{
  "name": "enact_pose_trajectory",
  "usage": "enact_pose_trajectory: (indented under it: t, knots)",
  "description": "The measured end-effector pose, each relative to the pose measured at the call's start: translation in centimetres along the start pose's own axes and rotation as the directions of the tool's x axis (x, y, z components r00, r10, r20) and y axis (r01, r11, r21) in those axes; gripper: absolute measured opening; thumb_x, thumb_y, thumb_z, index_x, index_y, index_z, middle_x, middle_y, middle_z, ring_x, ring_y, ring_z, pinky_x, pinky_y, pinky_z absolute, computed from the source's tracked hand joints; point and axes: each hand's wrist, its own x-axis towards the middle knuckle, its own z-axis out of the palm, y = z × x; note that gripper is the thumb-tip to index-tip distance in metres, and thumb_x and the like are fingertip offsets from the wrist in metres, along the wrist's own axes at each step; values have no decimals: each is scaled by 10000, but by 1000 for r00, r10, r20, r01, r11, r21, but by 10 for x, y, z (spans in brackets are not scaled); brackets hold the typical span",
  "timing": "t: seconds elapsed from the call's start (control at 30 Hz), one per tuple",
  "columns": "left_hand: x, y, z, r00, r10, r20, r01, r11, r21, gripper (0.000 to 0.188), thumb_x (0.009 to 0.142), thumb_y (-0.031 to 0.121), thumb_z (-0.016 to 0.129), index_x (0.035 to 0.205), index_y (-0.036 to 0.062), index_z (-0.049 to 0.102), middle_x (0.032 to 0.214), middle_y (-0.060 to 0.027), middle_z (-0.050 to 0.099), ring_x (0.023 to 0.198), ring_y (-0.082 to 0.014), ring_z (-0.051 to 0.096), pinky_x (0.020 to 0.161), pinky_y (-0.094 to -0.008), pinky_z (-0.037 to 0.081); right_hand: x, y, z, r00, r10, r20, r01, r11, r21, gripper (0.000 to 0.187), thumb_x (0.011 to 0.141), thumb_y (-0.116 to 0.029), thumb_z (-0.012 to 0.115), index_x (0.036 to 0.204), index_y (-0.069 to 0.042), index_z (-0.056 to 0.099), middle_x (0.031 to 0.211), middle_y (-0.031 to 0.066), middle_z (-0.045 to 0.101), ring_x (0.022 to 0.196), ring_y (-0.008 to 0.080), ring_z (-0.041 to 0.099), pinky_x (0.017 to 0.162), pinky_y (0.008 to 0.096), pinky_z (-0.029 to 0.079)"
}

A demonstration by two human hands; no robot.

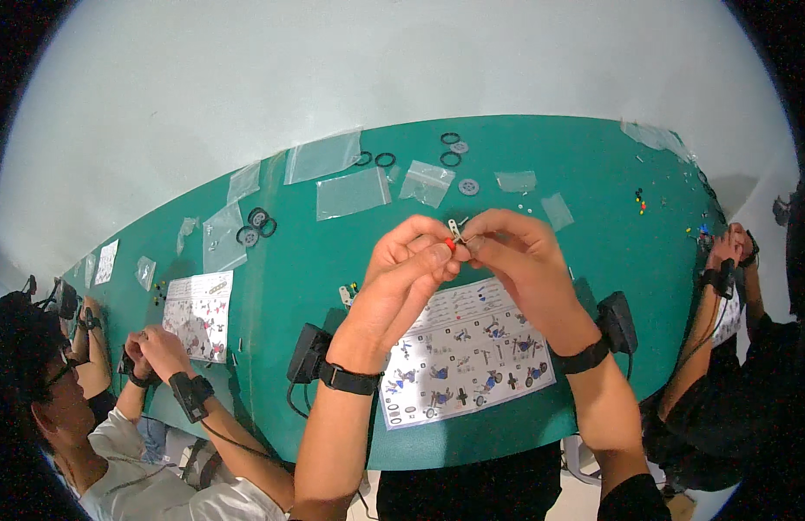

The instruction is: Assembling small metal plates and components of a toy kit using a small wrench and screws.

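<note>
My left hand is closed, thumb and fingers pinching a small red piece. Just above it stands a short light-coloured strip with holes, between the fingertips of both hands. My right hand is closed too, its thumb and forefinger pressed together at the strip's right side. Whatever tiny part may sit in that right pinch is hidden by the fingers. Both hands are raised over the top edge of a printed picture instruction sheet, which lies on the green table.
Clear plastic bags, black tyre rings and a grey wheel lie beyond my hands. More small strips rest beside my left wrist. Co-workers' hands are busy at left and at the right edge.
</note>
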Motion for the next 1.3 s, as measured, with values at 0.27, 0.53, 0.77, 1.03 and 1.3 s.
enact_pose_trajectory:
  t: [0.27, 0.53, 0.77, 1.03, 1.3]
  knots:
    - [-1, 3, 8, 1000, -23, 2, 23, 1000, -11, 157, 966, 97, 665, 1106, 32, 632, 1001, -97, 716, 899, -143, 637, 821, -279, 498, 3, -8, -8, 984, -146, 98, 158, 981, -116, 97, 909, 31, 698, 1002, 27, 721, 981, 76, 725, 931, 123, 676, 838, 266, 552]
    - [-2, 3, -5, 999, -19, 40, 14, 994, 106, 191, 968, 102, 681, 1140, 31, 640, 985, -89, 717, 901, -144, 655, 809, -280, 514, 4, -9, -9, 984, -115, 135, 132, 984, -123, 118, 900, 41, 707, 1015, 30, 732, 992, 86, 728, 937, 132, 691, 852, 268, 566]
    - [0, 4, -8, 998, -21, 67, 15, 996, 91, 181, 956, 74, 697, 1122, 24, 646, 997, -82, 707, 894, -134, 653, 797, -271, 514, 3, -8, -6, 994, -73, 85, 80, 993, -88, 143, 896, -2, 734, 1035, 23, 711, 982, 73, 733, 934, 128, 694, 862, 270, 564]
    - [3, 7, -11, 998, 68, 15, -69, 958, 278, 110, 954, 41, 677, 1055, 0, 661, 1016, -79, 674, 859, -127, 650, 766, -242, 530, 4, 0, -2, 996, -75, 42, 81, 979, -185, 115, 896, -6, 732, 1003, 18, 698, 954, 65, 731, 891, 113, 696, 802, 256, 561]
    - [3, 9, -7, 998, 59, -25, -49, 952, 302, 133, 931, 16, 686, 1062, 3, 674, 932, -54, 701, 835, -114, 641, 745, -253, 495, 3, -2, -3, 993, -97, 60, 111, 948, -298, 128, 897, -38, 736, 1000, 14, 682, 926, 52, 721, 840, 92, 676, 753, 252, 551]
